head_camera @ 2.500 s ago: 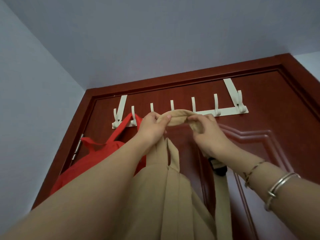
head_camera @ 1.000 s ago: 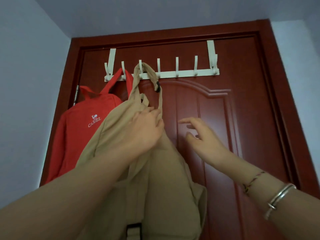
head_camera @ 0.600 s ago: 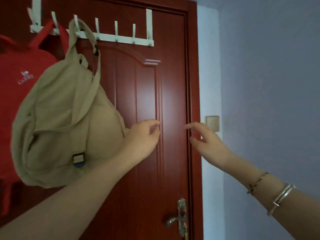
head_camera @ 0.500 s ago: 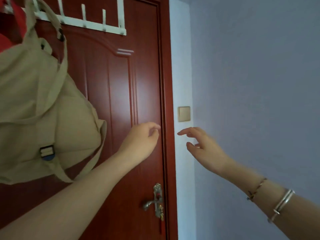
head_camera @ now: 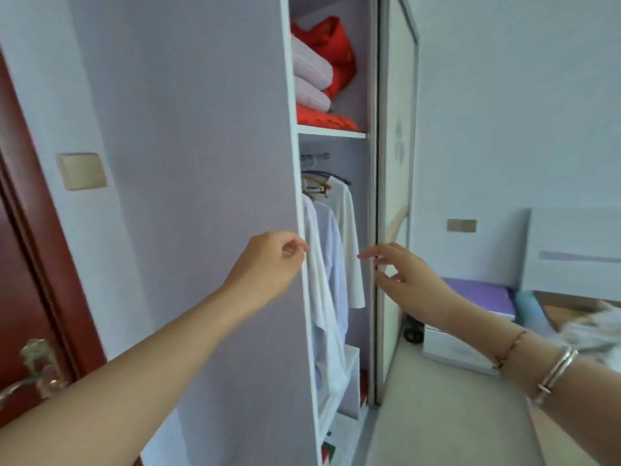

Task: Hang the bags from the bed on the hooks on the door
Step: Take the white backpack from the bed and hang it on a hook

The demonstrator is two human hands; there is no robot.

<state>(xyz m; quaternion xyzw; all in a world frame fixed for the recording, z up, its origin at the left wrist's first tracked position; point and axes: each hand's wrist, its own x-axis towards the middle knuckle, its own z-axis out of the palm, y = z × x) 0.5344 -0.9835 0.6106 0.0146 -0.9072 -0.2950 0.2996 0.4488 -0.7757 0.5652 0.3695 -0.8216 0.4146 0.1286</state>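
In the head view no bag shows at all, neither on the hooks nor on the bed [head_camera: 591, 311], of which only a corner appears far right of the wardrobe [head_camera: 215, 163], so where the next bag lies cannot be told. Both hands are empty: the left hand [head_camera: 268, 264] hangs loosely curled in front of the wardrobe's front edge, and the right hand [head_camera: 403, 280] is spread loose just right of it. A cloth bag is probably light and floppy, sagging under its own weight, so the top loop or strap looks the best hold. The wardrobe stands open with white shirts [head_camera: 331, 264] hanging inside, the red door [head_camera: 23, 297] lies to its left, and a white box [head_camera: 453, 351] sits on the floor to its right, possibly in the walking path.
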